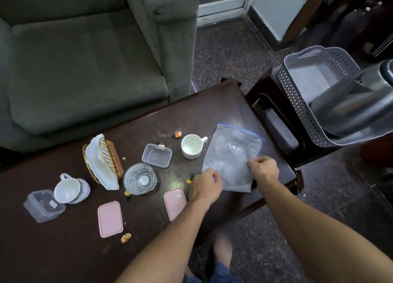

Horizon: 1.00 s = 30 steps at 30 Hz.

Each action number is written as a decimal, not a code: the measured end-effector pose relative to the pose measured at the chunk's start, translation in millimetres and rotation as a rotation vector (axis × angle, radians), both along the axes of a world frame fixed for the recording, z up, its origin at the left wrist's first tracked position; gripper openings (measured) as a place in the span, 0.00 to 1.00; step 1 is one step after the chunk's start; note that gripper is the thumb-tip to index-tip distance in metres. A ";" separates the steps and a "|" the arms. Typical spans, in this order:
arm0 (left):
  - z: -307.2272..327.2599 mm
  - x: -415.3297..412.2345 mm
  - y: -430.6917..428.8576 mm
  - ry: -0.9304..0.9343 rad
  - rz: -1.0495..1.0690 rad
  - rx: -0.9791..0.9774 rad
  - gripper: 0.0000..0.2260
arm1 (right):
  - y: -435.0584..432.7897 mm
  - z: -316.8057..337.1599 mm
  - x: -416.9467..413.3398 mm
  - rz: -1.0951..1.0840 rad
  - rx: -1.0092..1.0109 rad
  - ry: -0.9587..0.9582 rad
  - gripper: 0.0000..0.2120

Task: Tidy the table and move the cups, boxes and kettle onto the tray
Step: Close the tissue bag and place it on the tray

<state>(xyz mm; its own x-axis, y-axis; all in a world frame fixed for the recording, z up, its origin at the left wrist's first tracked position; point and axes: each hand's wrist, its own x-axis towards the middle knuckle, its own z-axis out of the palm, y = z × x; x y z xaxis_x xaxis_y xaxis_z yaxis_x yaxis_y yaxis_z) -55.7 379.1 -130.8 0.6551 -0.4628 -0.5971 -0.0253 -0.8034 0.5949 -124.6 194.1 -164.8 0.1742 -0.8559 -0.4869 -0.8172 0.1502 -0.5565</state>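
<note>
A clear zip bag (231, 155) with a blue seal lies on the right part of the dark table (212, 104). My left hand (205, 186) and my right hand (263, 169) both pinch its near edge. A white cup (192, 146) stands just left of the bag. Another white cup (67, 190) lies tipped at the far left, beside a clear box (43, 205). A second clear box (157, 155) and a glass bowl (139, 179) sit mid-table. Two pink lids (110, 219) (174, 204) lie near the front. The steel kettle (353, 108) rests in the grey tray (297, 84) at the right.
A gold wire basket (106, 161) holding white plastic lies on the table's left half. Small candy wrappers (126, 237) are scattered about. The grey tray stands on a dark side table (265, 91). A grey sofa (80, 59) stands behind the table.
</note>
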 end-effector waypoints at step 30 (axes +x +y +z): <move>359.1 164.5 -60.0 -0.315 0.479 -0.869 0.07 | -112.0 400.2 108.2 0.792 -0.308 -0.711 0.37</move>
<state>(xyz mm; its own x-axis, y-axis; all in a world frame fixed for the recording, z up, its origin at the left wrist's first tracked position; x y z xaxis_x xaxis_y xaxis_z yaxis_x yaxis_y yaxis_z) 108.8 319.1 228.3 0.9522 -0.3018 0.0476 -0.0714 -0.0683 0.9951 -16.4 82.1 235.4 0.8816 -0.4457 0.1556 -0.1005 -0.4992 -0.8607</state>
